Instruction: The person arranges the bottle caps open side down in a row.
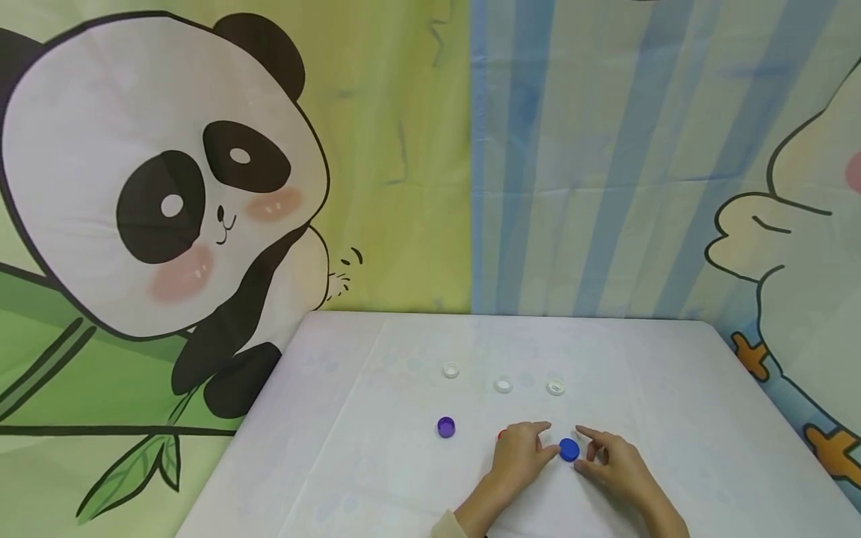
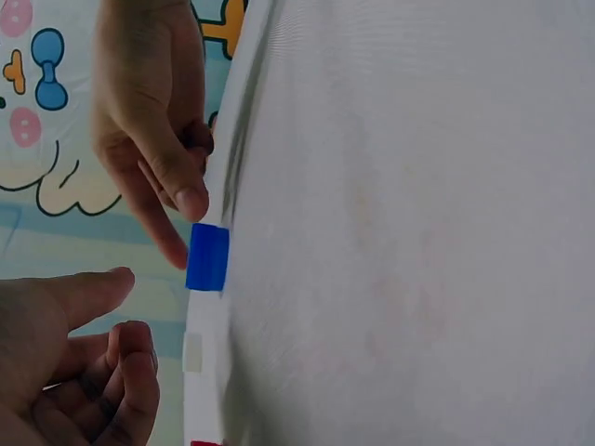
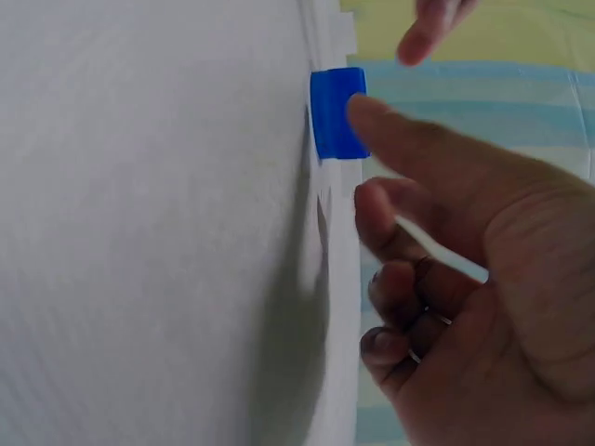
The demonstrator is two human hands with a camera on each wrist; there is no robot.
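A blue bottle cap [image 1: 569, 450] lies on the white table between the two hands. My left hand [image 1: 521, 456] is just left of it, thumb tip right at the cap's edge and index finger stretched forward. On the other side, my right hand [image 1: 615, 467] has thumb and index finger spread apart, the other fingers loosely bent. The right wrist view shows the right thumb overlapping the side of the blue cap [image 3: 333, 116]. Neither hand grips anything. A red cap [image 1: 501, 434] peeks out behind the left hand, mostly hidden.
A purple cap [image 1: 446, 427] lies hollow side up, left of the hands. Farther back are three whitish caps: one at left [image 1: 451, 370], a middle cap [image 1: 503, 385] and a right cap [image 1: 555, 387]. Printed cloth with a panda [image 1: 168, 187] hangs behind the table [image 1: 377, 478].
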